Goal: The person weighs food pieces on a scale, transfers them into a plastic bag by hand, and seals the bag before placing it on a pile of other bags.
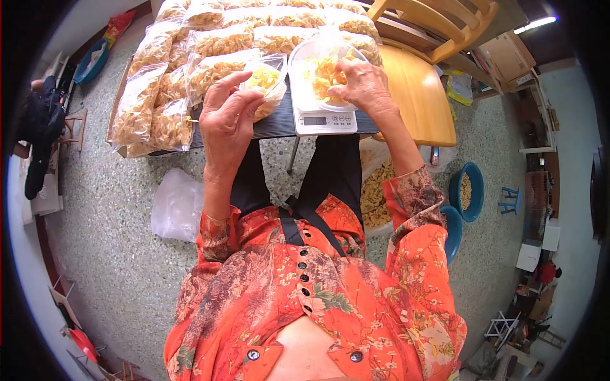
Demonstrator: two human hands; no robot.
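Observation:
My left hand (230,109) pinches the near-left edge of a clear plastic bag (274,96), which is partly filled with thin, yellowish dried slices. To its right, a clear plastic bowl (297,63) rests on a white kitchen scale (325,126) with a small grey display. Inside the bowl lie more of the yellowish dried slices (323,79). My right hand (363,84) reaches in over the bowl's right side, its fingers closed around some slices. The fingertips are partly hidden among the slices.
Filled clear bags (219,41) cover much of the dark table (274,129). A wooden chair (413,89) stands at the right. On the floor are a plastic bag (178,206), a sack of pieces (379,190) and blue basins (480,203). A person (43,127) is at far left.

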